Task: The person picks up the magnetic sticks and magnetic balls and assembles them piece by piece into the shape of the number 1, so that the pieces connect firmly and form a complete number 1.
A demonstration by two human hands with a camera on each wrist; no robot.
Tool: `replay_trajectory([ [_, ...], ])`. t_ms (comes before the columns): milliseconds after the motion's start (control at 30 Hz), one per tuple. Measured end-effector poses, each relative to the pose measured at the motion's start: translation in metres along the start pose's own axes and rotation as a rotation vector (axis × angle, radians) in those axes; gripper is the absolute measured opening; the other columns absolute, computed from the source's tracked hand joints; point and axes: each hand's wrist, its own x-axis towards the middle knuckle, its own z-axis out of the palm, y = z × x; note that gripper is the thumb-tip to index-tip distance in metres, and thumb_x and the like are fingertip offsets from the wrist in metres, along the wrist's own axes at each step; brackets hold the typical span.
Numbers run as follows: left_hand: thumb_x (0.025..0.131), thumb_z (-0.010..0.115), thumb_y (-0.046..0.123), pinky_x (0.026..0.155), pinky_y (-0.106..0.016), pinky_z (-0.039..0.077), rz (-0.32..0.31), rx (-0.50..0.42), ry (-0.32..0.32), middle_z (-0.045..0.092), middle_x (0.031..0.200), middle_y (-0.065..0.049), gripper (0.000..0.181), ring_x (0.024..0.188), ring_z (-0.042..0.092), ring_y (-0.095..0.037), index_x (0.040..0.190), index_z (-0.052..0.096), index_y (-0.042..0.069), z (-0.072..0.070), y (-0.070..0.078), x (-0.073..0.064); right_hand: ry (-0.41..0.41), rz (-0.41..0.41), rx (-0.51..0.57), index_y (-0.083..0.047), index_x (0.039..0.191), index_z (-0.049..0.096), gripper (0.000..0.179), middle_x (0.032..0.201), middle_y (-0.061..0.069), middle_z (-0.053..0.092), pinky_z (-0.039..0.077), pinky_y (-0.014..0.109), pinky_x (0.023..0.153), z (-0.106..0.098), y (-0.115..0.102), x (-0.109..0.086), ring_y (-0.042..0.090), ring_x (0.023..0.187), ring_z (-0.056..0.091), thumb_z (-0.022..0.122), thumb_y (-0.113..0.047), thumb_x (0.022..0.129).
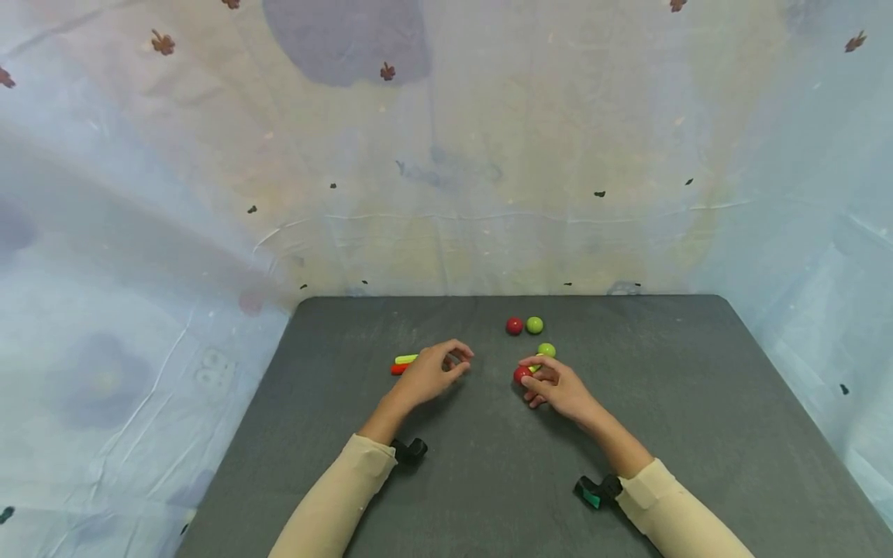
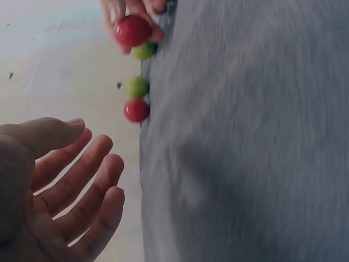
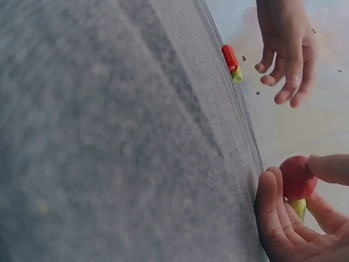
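Observation:
My right hand (image 1: 554, 387) pinches a shiny red ball (image 3: 298, 177) between thumb and fingers, above the dark table. A short yellow-green stick (image 3: 298, 208) shows right against that ball, among the same fingers; whether the two are joined I cannot tell. Just beyond this hand, a green ball (image 1: 546, 351) is partly covered by it in the left wrist view. My left hand (image 1: 434, 370) hovers with loosely bent fingers and nothing in it. Close behind its wrist side lie a yellow-green stick (image 1: 405, 359) and a red-orange stick (image 1: 400, 370), side by side, partly hidden by the hand.
Farther back on the grey table (image 1: 474, 480) sit another red ball (image 1: 514, 325) and another green ball (image 1: 535, 325), close together. A patterned pale sheet (image 1: 488, 155) rises behind the table's far edge and along both sides. Each wrist carries a black camera mount (image 1: 598, 490).

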Motion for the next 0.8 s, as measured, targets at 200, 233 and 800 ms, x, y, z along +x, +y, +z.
replay_trajectory([
  [200,0.109,0.068,0.020,0.089,-0.041,0.057,-0.003,0.040,0.030,0.072,0.124,0.001,0.025,0.104,0.069,-0.018,0.132,0.070,0.012,-0.016,-0.014,-0.005,-0.012,-0.007,0.008,0.010,0.146,0.052,0.046,0.114,0.035,0.070,0.064,0.042,0.075,-0.003,0.000,0.000,0.035,0.089,0.075,0.067,-0.011,0.108],
  [233,0.109,0.068,0.020,0.089,-0.041,0.057,-0.009,0.046,0.033,0.072,0.124,0.002,0.025,0.104,0.069,-0.018,0.132,0.070,0.012,-0.019,-0.016,-0.005,-0.012,-0.005,0.010,0.010,0.146,0.052,0.046,0.114,0.035,0.070,0.064,0.041,0.075,-0.004,0.000,0.000,0.034,0.089,0.074,0.067,-0.012,0.109],
  [800,0.108,0.070,0.024,0.077,-0.039,0.058,-0.102,0.139,0.043,0.072,0.119,0.002,0.025,0.097,0.069,-0.015,0.131,0.071,0.015,-0.050,-0.049,-0.012,-0.027,0.000,0.034,0.012,0.146,0.051,0.045,0.110,0.036,0.069,0.064,0.040,0.074,-0.009,0.004,0.002,0.029,0.086,0.075,0.066,-0.009,0.109],
])
